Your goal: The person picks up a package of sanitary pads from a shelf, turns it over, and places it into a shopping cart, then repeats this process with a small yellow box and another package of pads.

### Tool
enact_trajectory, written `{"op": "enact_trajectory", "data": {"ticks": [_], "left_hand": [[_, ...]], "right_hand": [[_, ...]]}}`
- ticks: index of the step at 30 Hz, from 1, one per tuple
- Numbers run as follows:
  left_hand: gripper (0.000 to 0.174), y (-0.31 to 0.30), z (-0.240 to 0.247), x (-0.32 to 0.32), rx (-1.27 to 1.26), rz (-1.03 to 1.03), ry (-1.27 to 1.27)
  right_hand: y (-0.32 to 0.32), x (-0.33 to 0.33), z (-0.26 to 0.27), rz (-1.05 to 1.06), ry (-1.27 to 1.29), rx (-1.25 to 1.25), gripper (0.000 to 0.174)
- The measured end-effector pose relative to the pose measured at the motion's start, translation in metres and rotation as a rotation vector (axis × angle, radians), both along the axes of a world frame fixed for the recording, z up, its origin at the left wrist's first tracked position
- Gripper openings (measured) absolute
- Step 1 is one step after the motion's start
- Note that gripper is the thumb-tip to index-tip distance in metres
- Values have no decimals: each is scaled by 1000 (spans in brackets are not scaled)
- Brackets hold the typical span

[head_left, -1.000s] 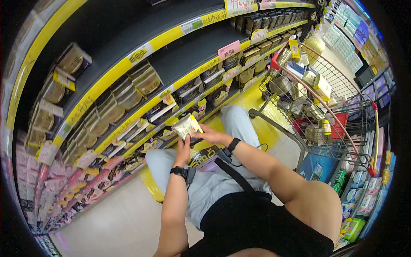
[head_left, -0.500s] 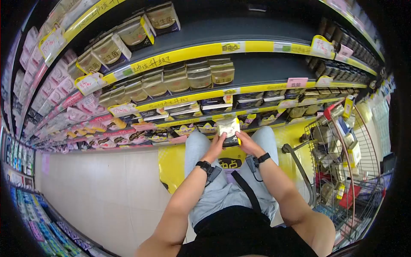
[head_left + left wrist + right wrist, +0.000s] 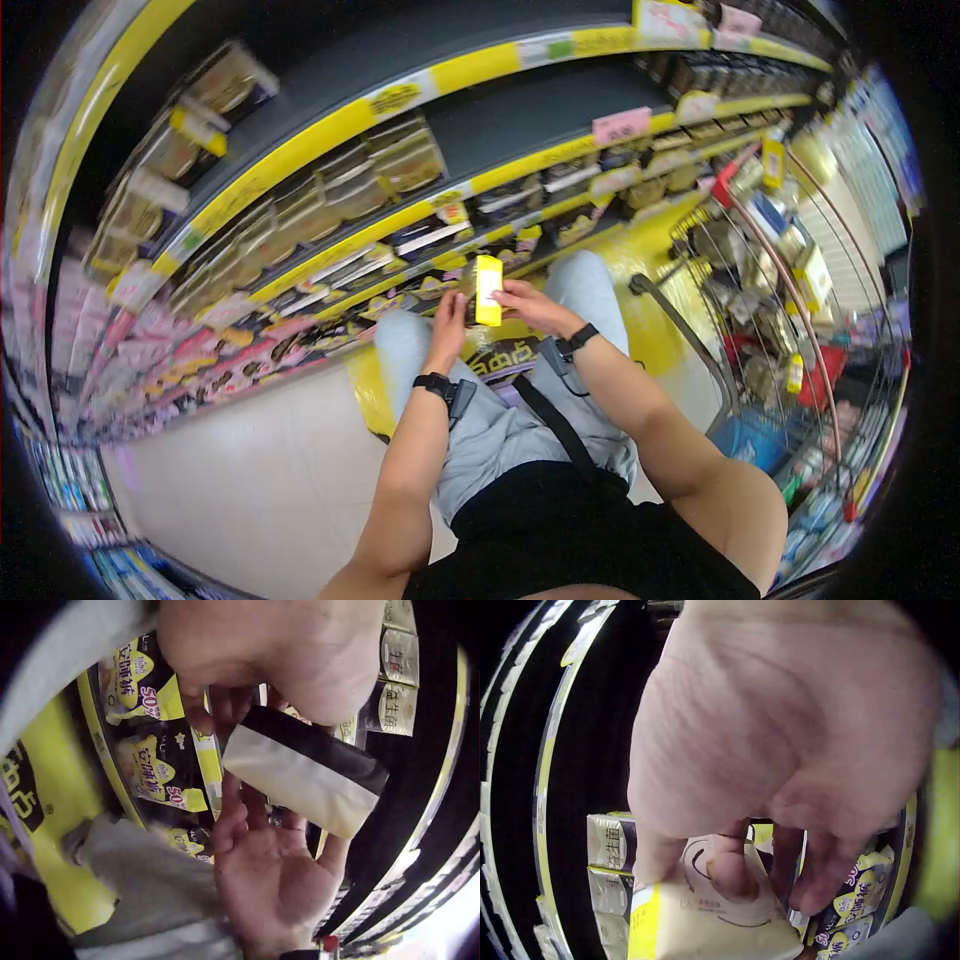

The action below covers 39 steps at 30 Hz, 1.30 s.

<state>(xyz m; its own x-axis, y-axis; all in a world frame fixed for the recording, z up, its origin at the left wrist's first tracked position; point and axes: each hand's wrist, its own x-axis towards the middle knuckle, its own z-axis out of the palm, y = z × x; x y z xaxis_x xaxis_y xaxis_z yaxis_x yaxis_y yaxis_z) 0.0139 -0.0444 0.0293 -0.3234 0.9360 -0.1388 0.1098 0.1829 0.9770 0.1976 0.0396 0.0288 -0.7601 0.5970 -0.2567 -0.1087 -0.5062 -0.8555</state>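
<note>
Both hands hold a small pack of sanitary pads (image 3: 489, 290) above the lap, before the lower shelves. In the head view its yellow and white side faces up at me. The left hand (image 3: 448, 318) grips its left side; the right hand (image 3: 533, 305) has its fingers at the right edge. Seen from the left wrist, the pack (image 3: 300, 780) shows a cream side and a black band between the two hands. The right wrist view shows its cream printed face (image 3: 727, 922) and yellow edge, with a fingertip of the right hand (image 3: 780, 727) against the face.
Tiered shelves with yellow price strips (image 3: 330, 133) run across the front, bearing rows of gold packs (image 3: 300, 215). To the right stands a wire shopping cart (image 3: 735, 205) loaded with packs and boxes. A yellow mat (image 3: 650, 270) lies around the legs, on pale floor tiles (image 3: 240, 490).
The pack has been turned in the hands: its cream and black face showed before, its yellow and white side now. The head view swung left to face the shelves, then partly back.
</note>
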Motion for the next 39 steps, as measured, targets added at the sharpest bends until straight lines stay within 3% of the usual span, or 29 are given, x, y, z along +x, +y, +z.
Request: {"op": "enact_trajectory", "data": {"ticks": [4,6,9,11,13,14,17,18,22,25,26,30,33,36,39], "left_hand": [[37,4,-15,4,4,-3,-279],[39,-2,-20,4,93,-114,-267],[57,-4,-3,4,145,-234,-335],[62,-4,-6,4,142,-289,-372],[64,-5,-7,5,69,-335,-241],[64,-6,-6,5,35,-351,-172],[64,-7,-8,7,-90,-445,4],[62,-9,-22,10,-58,-419,-17],[55,-10,-21,-4,-47,-442,38],[43,-8,-25,-15,-99,-277,-84],[35,-8,-26,-15,37,-182,-39],[28,-13,-17,-22,-12,-22,-193],[26,-15,-9,-24,-138,-12,-341],[37,-16,-7,-21,-42,-128,-242],[50,-15,-18,-24,1,-231,284]], "right_hand": [[2,14,-8,2,-5,76,36],[0,17,-10,-2,-28,109,34],[1,16,-15,-12,-44,106,30],[-1,14,-11,-79,-105,177,42],[-3,9,-23,-174,-192,344,53],[-1,8,-27,-120,-315,362,67],[2,-4,-17,-7,-144,304,74],[6,-2,-26,66,-250,317,72],[15,-9,-27,-12,-362,180,58],[17,-12,-24,-83,-244,35,64],[22,-13,-47,-100,-231,49,58],[11,-20,-29,-86,-78,-139,44],[4,-23,-25,-46,-19,-52,38],[3,-18,-28,-18,-98,55,46],[1,-10,-38,-17,-194,230,63]]}}
